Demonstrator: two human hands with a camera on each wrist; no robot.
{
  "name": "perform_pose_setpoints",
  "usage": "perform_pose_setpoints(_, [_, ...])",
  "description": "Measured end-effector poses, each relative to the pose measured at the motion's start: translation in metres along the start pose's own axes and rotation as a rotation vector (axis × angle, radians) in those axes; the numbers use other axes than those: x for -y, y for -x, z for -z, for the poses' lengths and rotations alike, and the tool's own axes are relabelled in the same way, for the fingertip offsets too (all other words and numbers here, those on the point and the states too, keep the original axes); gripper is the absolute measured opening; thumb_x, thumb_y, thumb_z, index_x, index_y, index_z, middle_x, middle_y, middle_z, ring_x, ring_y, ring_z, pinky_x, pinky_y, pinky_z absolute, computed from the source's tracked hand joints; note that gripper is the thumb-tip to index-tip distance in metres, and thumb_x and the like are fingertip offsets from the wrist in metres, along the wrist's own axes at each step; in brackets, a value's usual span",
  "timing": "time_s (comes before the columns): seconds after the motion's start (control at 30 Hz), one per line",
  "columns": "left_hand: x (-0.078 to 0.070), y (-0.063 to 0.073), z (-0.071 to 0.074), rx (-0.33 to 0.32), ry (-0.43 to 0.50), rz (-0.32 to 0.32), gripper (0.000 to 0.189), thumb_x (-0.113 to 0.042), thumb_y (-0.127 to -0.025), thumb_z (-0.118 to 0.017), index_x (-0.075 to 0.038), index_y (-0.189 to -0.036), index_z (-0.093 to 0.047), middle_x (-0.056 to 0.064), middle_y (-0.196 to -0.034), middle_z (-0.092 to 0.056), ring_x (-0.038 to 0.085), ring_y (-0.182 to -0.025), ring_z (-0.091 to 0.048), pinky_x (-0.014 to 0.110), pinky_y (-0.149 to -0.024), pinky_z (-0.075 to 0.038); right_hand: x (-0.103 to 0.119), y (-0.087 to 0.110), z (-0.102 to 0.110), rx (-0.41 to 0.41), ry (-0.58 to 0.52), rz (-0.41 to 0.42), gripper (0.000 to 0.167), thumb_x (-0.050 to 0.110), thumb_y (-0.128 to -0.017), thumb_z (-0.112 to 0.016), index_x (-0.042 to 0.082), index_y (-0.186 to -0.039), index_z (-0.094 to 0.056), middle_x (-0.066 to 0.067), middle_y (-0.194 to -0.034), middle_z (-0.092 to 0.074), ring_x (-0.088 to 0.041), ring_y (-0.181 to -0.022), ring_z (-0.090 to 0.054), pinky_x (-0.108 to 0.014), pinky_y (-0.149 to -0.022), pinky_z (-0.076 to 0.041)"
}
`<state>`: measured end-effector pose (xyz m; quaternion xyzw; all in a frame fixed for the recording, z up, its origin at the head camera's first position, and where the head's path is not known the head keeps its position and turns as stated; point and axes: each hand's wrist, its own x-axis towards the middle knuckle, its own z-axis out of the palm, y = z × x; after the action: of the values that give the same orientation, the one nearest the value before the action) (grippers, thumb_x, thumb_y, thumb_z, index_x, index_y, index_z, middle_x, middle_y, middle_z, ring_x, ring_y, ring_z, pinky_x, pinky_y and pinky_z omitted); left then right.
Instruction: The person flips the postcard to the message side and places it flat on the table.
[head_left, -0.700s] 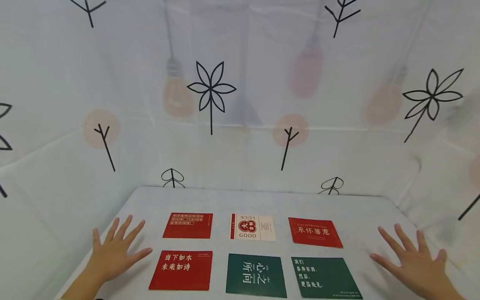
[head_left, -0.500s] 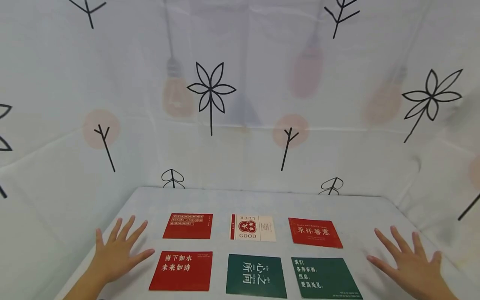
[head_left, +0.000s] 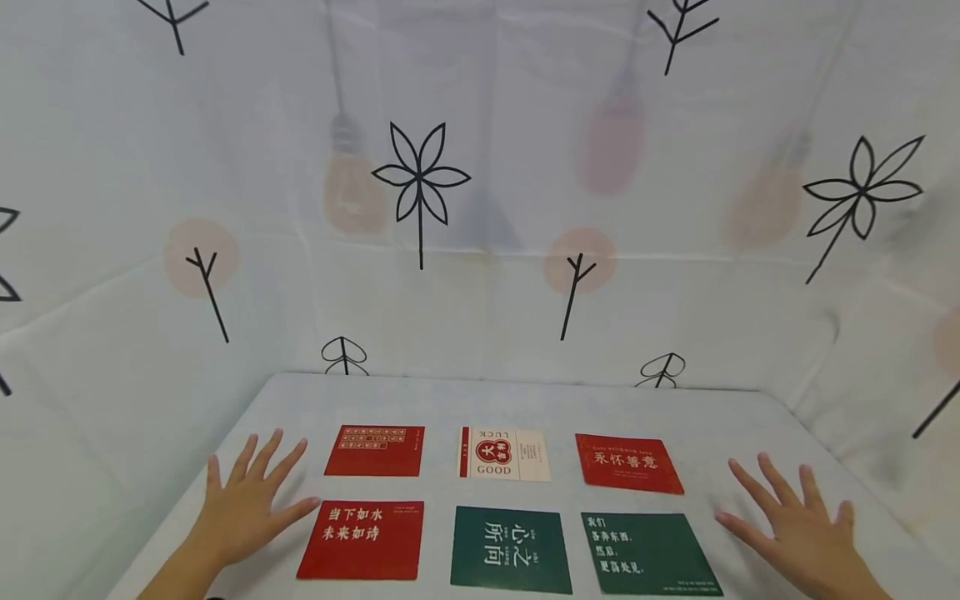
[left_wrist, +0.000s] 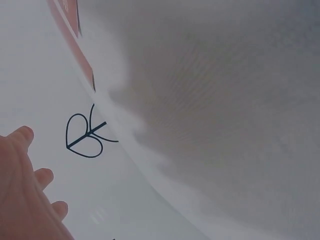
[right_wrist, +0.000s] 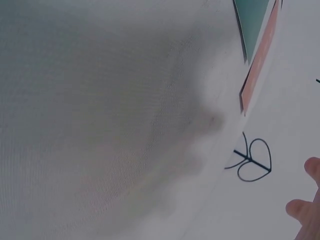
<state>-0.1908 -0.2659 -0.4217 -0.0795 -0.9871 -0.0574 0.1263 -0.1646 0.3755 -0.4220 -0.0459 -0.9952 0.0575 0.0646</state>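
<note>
Both hands are spread above the table, holding nothing. On the left, my left hand (head_left: 240, 508) has its fingers apart, its thumb tip at the edge of the near red card (head_left: 362, 550) in the head view; whether they touch I cannot tell. My right hand (head_left: 802, 529) is beside the green card (head_left: 660, 575) at the near right, apart from it. Another green card (head_left: 512, 575) lies at the near middle. Behind are a red card (head_left: 401, 458), a cream "GOOD LUCK" card (head_left: 528, 467) and a red card (head_left: 667, 475). Each wrist view shows only fingertips and card edges.
The cards lie flat in two rows on a white table (head_left: 435, 404). A white cloth (head_left: 487, 325) printed with black plant drawings hangs behind the table and along both sides. Shadows of the hands darken the tabletop in both wrist views.
Both hands have moved inward toward the cards, the left hand to the right and the right hand to the left. The cards lie as before.
</note>
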Motion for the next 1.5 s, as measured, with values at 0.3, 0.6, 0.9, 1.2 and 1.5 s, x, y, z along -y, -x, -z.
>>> perform_pose_setpoints(0.3, [-0.01, -0.003, 0.004, -0.015, 0.017, -0.01, 0.087, -0.068, -0.074, -0.058, -0.016, -0.141, -0.04, 0.021, -0.146, -0.026, 0.044, -0.132, -0.012, 0.071, -0.097, 0.011, 0.012, 0.003, 0.0, 0.018, -0.014, 0.019, 0.095, 0.07, -0.078, -0.051, 0.005, -0.143, -0.027, -0.034, -0.143, -0.014, -0.06, -0.122, 0.016, -0.073, -0.078, 0.022])
perform_pose_setpoints(0.6, [-0.021, -0.005, 0.001, -0.003, 0.056, -0.027, 0.086, -0.068, -0.075, -0.056, -0.017, -0.142, -0.038, 0.02, -0.147, -0.026, 0.043, -0.132, -0.012, 0.071, -0.098, 0.006, 0.022, 0.004, -0.003, 0.009, -0.041, 0.057, 0.094, 0.07, -0.078, -0.051, 0.007, -0.144, -0.027, -0.033, -0.143, -0.016, -0.06, -0.123, 0.013, -0.074, -0.078, 0.021])
perform_pose_setpoints(0.9, [-0.03, -0.008, -0.002, -0.02, 0.072, -0.032, 0.088, -0.068, -0.074, -0.058, -0.016, -0.142, -0.039, 0.019, -0.146, -0.027, 0.042, -0.132, -0.014, 0.071, -0.099, 0.001, 0.032, 0.003, -0.002, -0.018, -0.049, 0.082, 0.091, 0.068, -0.077, -0.054, 0.007, -0.141, -0.033, -0.033, -0.142, -0.02, -0.06, -0.125, 0.004, -0.077, -0.081, 0.015])
perform_pose_setpoints(1.2, [-0.038, -0.009, -0.001, -0.028, 0.084, -0.043, 0.088, -0.065, -0.071, -0.063, -0.013, -0.139, -0.043, 0.019, -0.146, -0.03, 0.042, -0.132, -0.016, 0.071, -0.1, -0.002, 0.042, 0.004, -0.002, -0.005, -0.056, 0.088, 0.091, 0.068, -0.077, -0.054, 0.006, -0.141, -0.034, -0.033, -0.141, -0.021, -0.06, -0.125, 0.003, -0.079, -0.082, 0.011])
perform_pose_setpoints(1.5, [-0.043, -0.01, -0.004, -0.053, 0.084, -0.075, 0.086, -0.064, -0.072, -0.063, -0.012, -0.138, -0.045, 0.018, -0.145, -0.031, 0.04, -0.133, -0.017, 0.07, -0.1, -0.005, 0.048, 0.006, -0.007, -0.016, -0.074, 0.103, 0.092, 0.068, -0.076, -0.055, 0.007, -0.141, -0.034, -0.032, -0.141, -0.023, -0.059, -0.125, -0.003, -0.079, -0.084, 0.009])
